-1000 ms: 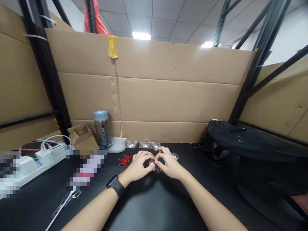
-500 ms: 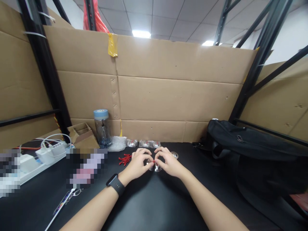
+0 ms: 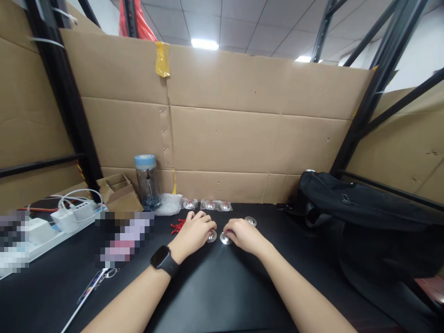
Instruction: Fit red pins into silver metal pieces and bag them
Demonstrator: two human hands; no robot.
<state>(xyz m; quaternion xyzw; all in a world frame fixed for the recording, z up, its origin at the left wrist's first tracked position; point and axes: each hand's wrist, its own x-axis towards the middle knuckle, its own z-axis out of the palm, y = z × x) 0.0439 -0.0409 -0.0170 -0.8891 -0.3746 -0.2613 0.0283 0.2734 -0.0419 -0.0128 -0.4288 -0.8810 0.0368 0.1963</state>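
My left hand, with a dark watch on the wrist, has its fingers bent over a round silver metal piece on the black table. Beside it, my right hand pinches the top of a second silver disc, where a bit of red shows. A third silver disc lies just behind my right hand. Red knotted cords are heaped to the left of my left hand, which partly covers them.
Plastic-wrapped silver pieces line the back beside bubble wrap. A bottle, an open carton and a power strip stand left. A black bag lies right, before the cardboard wall.
My hands have moved apart, and the two silver discs that were together between them now lie separately. The camera view has shifted slightly.
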